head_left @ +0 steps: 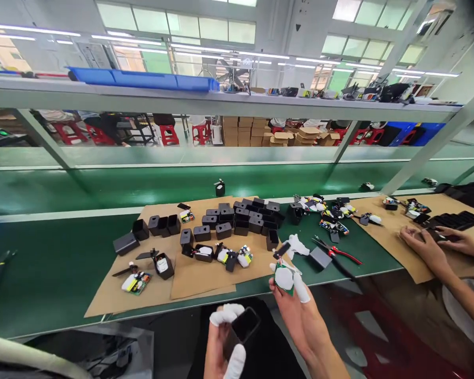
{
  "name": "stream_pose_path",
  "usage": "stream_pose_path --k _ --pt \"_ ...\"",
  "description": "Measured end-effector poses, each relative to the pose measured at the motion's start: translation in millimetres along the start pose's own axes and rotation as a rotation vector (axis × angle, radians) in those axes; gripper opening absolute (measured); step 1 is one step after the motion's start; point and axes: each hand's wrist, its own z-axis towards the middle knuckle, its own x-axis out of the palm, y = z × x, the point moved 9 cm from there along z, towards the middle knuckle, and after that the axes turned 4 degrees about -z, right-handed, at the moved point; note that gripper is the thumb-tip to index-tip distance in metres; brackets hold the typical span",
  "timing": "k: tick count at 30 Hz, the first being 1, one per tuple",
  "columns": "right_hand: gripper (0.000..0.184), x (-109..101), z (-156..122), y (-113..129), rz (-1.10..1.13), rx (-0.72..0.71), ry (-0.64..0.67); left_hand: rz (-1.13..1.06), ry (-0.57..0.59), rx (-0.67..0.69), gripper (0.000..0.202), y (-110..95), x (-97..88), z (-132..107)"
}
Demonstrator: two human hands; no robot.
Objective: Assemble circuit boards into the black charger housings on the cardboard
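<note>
My left hand (226,337), with white finger cots on its fingertips, grips a black plastic housing (246,325) whose open end faces up and away from me. In my right hand (300,310), also with white finger cots, a green circuit board (284,279) with a white pad on its face is pinched between thumb and fingers. A small black piece (282,249) sticks up from the board's top. Both hands are held in front of the bench edge, apart from each other. Beyond them, several black housings (223,230) stand on cardboard, with loose circuit boards (136,282) around them.
Red-handled pliers (345,254), a grey block (319,259) and crumpled white material (298,246) lie right of the cardboard (205,273). A co-worker's hands (430,245) handle a dark part at the right. A shelf (229,105) with blue trays (142,79) spans the bench.
</note>
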Motion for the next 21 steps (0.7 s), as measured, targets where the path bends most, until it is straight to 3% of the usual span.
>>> stream_pose_path --k 3,7,10,14,21 --pt "0.042 -12.8 -27.9 8.9 0.117 0.100 0.007 0.046 0.107 0.233 0.049 -27.6 21.9 12.5" --pt "0.073 -7.3 -49.8 30.8 0.071 0.141 0.155 0.077 0.224 0.399 0.051 -53.1 44.5 12.4" --pt "0.082 -0.7 -57.0 43.6 0.071 0.150 0.178 0.081 0.230 0.410 0.056 -56.8 52.7 8.0" --pt "0.078 3.8 -58.9 54.6 0.044 0.142 0.142 0.065 0.190 0.403 0.053 -57.3 58.3 2.6" --pt "0.077 -2.3 -58.4 54.7 -0.004 0.037 0.149 0.079 0.055 0.379 0.055 -71.7 53.2 7.1"
